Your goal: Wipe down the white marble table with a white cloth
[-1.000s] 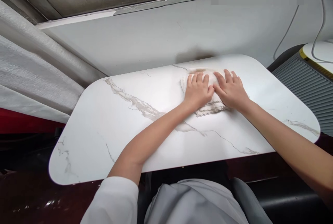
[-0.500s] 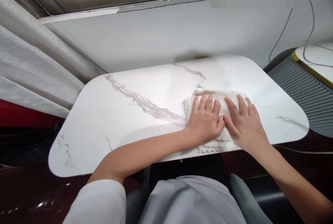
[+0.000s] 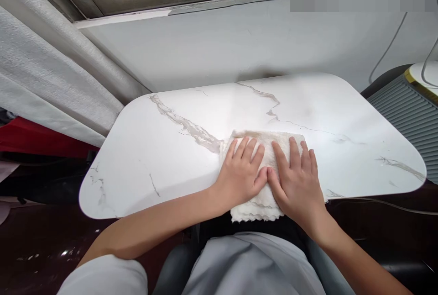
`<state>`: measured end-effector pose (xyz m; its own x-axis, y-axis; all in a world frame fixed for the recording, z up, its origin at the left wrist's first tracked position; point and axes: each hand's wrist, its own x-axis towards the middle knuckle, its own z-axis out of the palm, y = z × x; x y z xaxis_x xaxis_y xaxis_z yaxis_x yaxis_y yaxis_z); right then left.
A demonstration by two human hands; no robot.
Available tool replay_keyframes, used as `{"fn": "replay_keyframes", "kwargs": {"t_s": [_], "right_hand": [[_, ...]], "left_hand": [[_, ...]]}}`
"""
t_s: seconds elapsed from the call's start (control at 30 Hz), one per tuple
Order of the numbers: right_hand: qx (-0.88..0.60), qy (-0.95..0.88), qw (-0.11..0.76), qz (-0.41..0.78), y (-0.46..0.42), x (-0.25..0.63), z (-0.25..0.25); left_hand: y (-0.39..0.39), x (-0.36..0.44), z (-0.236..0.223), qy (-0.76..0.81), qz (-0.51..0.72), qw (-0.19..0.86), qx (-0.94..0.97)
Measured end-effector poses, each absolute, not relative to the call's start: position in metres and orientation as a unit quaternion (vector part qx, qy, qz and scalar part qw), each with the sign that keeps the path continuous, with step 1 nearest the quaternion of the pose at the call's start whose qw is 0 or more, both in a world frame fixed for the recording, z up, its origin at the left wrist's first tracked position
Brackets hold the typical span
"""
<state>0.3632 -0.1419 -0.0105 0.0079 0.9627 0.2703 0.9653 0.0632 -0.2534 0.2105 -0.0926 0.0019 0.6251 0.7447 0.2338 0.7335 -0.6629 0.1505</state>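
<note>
A folded cream-white cloth (image 3: 256, 199) with scalloped edges and a brownish patch along its far side lies on the white marble-patterned table (image 3: 185, 167). Its near end hangs slightly past the table's front edge. Flat on the cloth's left part rests my left hand (image 3: 241, 171), fingers spread. My right hand (image 3: 297, 181) presses on the right part, its fingers also stretched out and apart. The two thumbs meet or nearly meet over the middle of the cloth.
Behind the table is a pale wall (image 3: 191, 53) below a metal window frame. A white curtain (image 3: 58, 57) hangs at the left, with red fabric (image 3: 48, 137) beneath. A grey ribbed cabinet (image 3: 407, 112) with a gold-edged white top stands at the right, near a cable (image 3: 390, 44).
Both hands have slid the cloth from the back of the table toward my body, down to the front edge. The fingers stay spread on it throughout.
</note>
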Motion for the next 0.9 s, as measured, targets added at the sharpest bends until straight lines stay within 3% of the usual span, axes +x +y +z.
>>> {"fn": "replay_keyframes", "kwargs": {"t_s": [0.37, 0.9], "right_hand": [[-0.582, -0.799, 0.149, -0.02, -0.073, 0.357, -0.003], [-0.624, -0.757, 0.194, -0.008, 0.073, 0.346, -0.011]], "left_hand": [[-0.045, 0.196, 0.004, 0.462, 0.112, 0.059, 0.878], [0.088, 0.214, 0.005, 0.568, 0.112, 0.035, 0.814]]}}
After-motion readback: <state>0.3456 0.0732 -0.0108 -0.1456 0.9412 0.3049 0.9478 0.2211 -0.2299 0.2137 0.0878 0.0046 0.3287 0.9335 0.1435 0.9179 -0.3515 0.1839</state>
